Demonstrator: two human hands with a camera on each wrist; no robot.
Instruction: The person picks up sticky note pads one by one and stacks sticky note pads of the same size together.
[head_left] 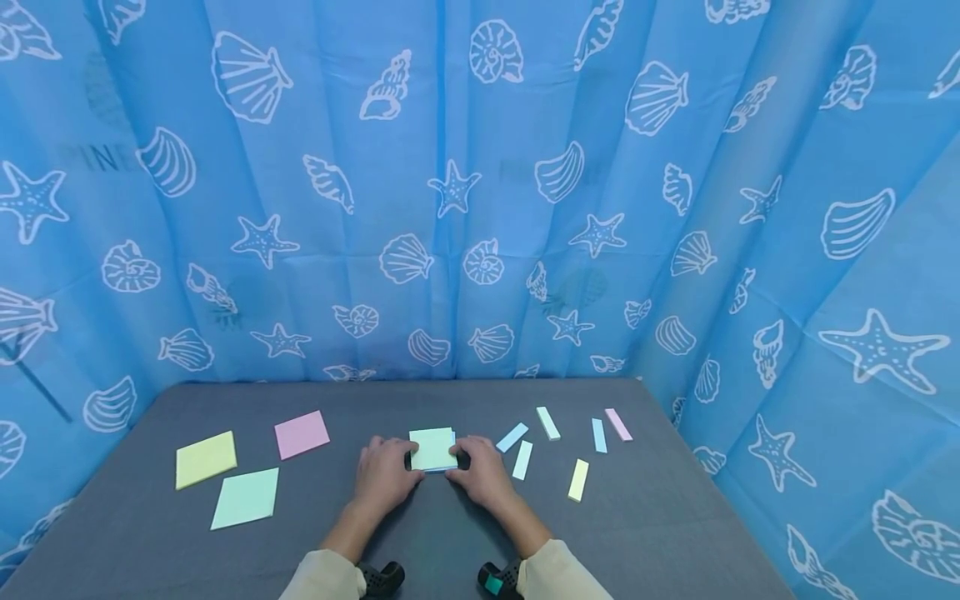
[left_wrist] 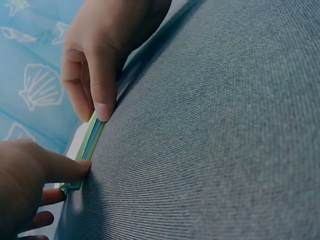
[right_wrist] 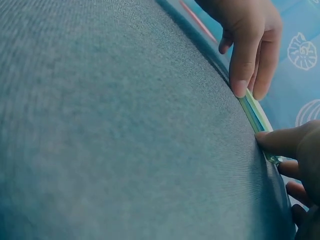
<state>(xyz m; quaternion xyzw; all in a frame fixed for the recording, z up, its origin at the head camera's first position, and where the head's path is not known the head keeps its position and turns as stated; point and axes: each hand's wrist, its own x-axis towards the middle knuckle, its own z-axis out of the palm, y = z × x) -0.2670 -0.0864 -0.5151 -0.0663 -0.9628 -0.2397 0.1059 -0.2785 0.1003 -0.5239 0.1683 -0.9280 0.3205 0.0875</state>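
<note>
In the head view, a small stack of sticky note pads [head_left: 432,450] lies flat on the grey cloth, pale green on top with a blue edge showing underneath. My left hand [head_left: 385,475] grips its left side between thumb and fingers. From the right, my right hand [head_left: 483,475] pinches the opposite side, its thumb at the near corner. Seen edge-on in the left wrist view, the stack [left_wrist: 90,140] has a blue layer between green ones, with fingertips at both ends. The right wrist view shows the same layered stack [right_wrist: 255,116] low against the cloth.
To the left lie a yellow pad [head_left: 206,460], a pink pad [head_left: 302,434] and a larger green pad [head_left: 245,498]. Several narrow strips are scattered right, including a yellow strip [head_left: 577,481] and a pink strip [head_left: 618,424]. A blue shell-patterned curtain [head_left: 480,208] borders the table.
</note>
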